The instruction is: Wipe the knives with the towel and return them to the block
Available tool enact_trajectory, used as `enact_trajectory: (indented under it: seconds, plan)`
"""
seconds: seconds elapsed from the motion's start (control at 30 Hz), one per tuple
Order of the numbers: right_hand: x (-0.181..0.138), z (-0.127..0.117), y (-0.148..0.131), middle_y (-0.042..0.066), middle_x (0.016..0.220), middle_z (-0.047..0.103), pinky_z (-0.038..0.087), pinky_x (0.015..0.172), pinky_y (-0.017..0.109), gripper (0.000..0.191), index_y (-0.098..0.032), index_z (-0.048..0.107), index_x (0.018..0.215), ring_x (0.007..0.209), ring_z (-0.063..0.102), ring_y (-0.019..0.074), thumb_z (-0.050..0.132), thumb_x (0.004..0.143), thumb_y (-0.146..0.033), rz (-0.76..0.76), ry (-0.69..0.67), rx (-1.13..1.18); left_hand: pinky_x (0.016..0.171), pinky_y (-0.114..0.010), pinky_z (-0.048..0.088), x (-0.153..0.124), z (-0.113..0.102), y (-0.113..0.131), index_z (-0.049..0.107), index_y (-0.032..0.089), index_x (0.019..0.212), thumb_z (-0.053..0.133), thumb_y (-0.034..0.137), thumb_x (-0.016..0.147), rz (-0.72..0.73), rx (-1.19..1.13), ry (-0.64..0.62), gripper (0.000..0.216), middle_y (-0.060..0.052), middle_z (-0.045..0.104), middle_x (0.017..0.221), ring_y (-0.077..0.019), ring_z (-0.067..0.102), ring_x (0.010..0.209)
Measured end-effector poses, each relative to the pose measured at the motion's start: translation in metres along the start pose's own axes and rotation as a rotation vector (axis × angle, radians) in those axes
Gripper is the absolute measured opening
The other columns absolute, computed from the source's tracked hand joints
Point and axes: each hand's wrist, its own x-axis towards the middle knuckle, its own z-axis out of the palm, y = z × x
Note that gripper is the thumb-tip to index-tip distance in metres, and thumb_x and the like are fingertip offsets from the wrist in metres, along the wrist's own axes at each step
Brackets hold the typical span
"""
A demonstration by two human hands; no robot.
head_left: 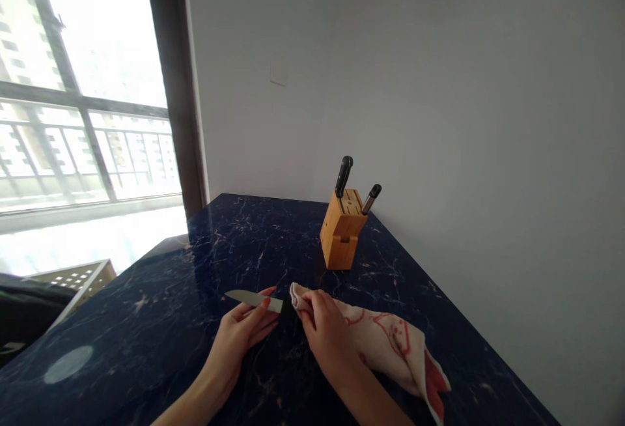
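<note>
A knife (pixel 254 299) with a pale blade lies across the fingers of my left hand (pixel 244 328), its tip toward the left. The thumb presses on the blade near its base, so this hand is closed on it. The dark handle points right and is hard to make out against the dark table. My right hand (pixel 325 322) pinches one end of a white towel (pixel 381 341) with a red pattern, close to the handle. Whether the towel touches the handle I cannot tell. The rest of the towel trails right, partly behind my right forearm.
A wooden knife block (pixel 342 237) stands beyond my hands, holding a black-handled knife (pixel 344 175) and another dark-handled tool (pixel 372 198). The dark blue marbled table (pixel 234 243) meets a wall at right. A perforated light bin (pixel 92 276) and a window are at left.
</note>
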Motion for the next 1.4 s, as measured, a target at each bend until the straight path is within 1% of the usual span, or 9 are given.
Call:
enact_trajectory:
  seconds: [0.17, 0.27, 0.4, 0.5, 0.7, 0.93, 1.0, 1.2, 1.4]
  plan:
    - [-0.001, 0.004, -0.012, 0.003, 0.094, 0.057, 0.042, 0.082, 0.031, 0.025, -0.021, 0.051, 0.093, 0.093, 0.052, 0.0172, 0.046, 0.075, -0.005, -0.067, -0.065, 0.04, 0.083, -0.032, 0.049, -0.002, 0.001, -0.002, 0.057, 0.014, 0.105, 0.066, 0.028, 0.07, -0.022, 0.054, -0.031, 0.039, -0.009, 0.068, 0.094, -0.0225, 0.062, 0.091]
    - [0.0, 0.004, -0.014, 0.003, 0.096, 0.057, 0.04, 0.084, 0.033, 0.029, -0.021, 0.052, 0.095, 0.096, 0.051, 0.0186, 0.045, 0.073, -0.003, -0.109, -0.074, 0.023, 0.08, -0.031, 0.051, -0.002, 0.002, -0.001, 0.059, 0.015, 0.101, 0.068, 0.027, 0.068, -0.016, 0.068, -0.028, 0.037, -0.009, 0.069, 0.092, -0.0226, 0.063, 0.089]
    - [0.001, 0.001, -0.006, 0.004, 0.088, 0.057, 0.043, 0.078, 0.032, 0.024, -0.021, 0.053, 0.089, 0.088, 0.053, 0.0187, 0.043, 0.075, -0.005, -0.034, -0.042, -0.045, 0.077, -0.03, 0.051, -0.001, 0.002, -0.001, 0.059, 0.015, 0.1, 0.067, 0.028, 0.068, -0.02, 0.092, 0.022, 0.035, -0.01, 0.069, 0.092, -0.0223, 0.063, 0.088]
    - [0.001, 0.0, -0.003, 0.003, 0.084, 0.057, 0.043, 0.075, 0.031, 0.021, -0.021, 0.053, 0.086, 0.083, 0.054, 0.0181, 0.043, 0.075, -0.006, 0.006, -0.021, -0.059, 0.077, -0.03, 0.051, -0.001, 0.004, 0.0, 0.059, 0.015, 0.102, 0.067, 0.028, 0.069, -0.01, 0.102, 0.018, 0.036, -0.01, 0.069, 0.093, -0.0221, 0.063, 0.088]
    - [0.0, 0.007, -0.016, 0.003, 0.096, 0.057, 0.039, 0.086, 0.034, 0.029, -0.021, 0.052, 0.093, 0.098, 0.051, 0.019, 0.044, 0.071, -0.003, -0.112, -0.052, 0.017, 0.079, -0.032, 0.05, -0.003, 0.006, 0.0, 0.06, 0.013, 0.098, 0.068, 0.03, 0.067, -0.002, 0.089, -0.031, 0.035, -0.01, 0.069, 0.091, -0.0236, 0.063, 0.089]
    - [0.001, 0.002, -0.002, 0.003, 0.086, 0.058, 0.043, 0.076, 0.031, 0.025, -0.021, 0.053, 0.087, 0.086, 0.054, 0.0185, 0.044, 0.071, -0.004, 0.028, -0.024, -0.051, 0.076, -0.029, 0.05, -0.002, 0.003, 0.002, 0.058, 0.014, 0.102, 0.066, 0.033, 0.068, -0.011, 0.112, 0.018, 0.039, -0.011, 0.069, 0.092, -0.0224, 0.063, 0.089]
    - [0.001, 0.002, -0.002, 0.003, 0.085, 0.058, 0.043, 0.076, 0.031, 0.024, -0.021, 0.053, 0.085, 0.085, 0.054, 0.0187, 0.044, 0.071, -0.003, 0.03, -0.025, -0.057, 0.075, -0.029, 0.05, -0.002, 0.004, 0.003, 0.059, 0.014, 0.101, 0.067, 0.033, 0.067, -0.005, 0.111, 0.013, 0.039, -0.011, 0.069, 0.091, -0.0229, 0.063, 0.089]
    - [-0.001, 0.007, -0.015, 0.003, 0.094, 0.057, 0.041, 0.082, 0.032, 0.028, -0.021, 0.052, 0.09, 0.094, 0.052, 0.0181, 0.044, 0.07, -0.003, -0.065, -0.07, 0.025, 0.076, -0.032, 0.05, -0.002, 0.005, 0.0, 0.061, 0.014, 0.096, 0.069, 0.032, 0.064, -0.001, 0.11, 0.011, 0.037, -0.011, 0.07, 0.087, -0.0241, 0.064, 0.086]
    - [0.001, 0.004, -0.001, 0.004, 0.086, 0.057, 0.043, 0.077, 0.032, 0.023, -0.02, 0.052, 0.085, 0.086, 0.054, 0.019, 0.044, 0.071, -0.004, 0.049, -0.042, -0.04, 0.072, -0.03, 0.051, -0.005, 0.006, 0.004, 0.062, 0.014, 0.097, 0.069, 0.032, 0.064, 0.014, 0.123, 0.035, 0.038, -0.011, 0.07, 0.088, -0.0244, 0.064, 0.086]
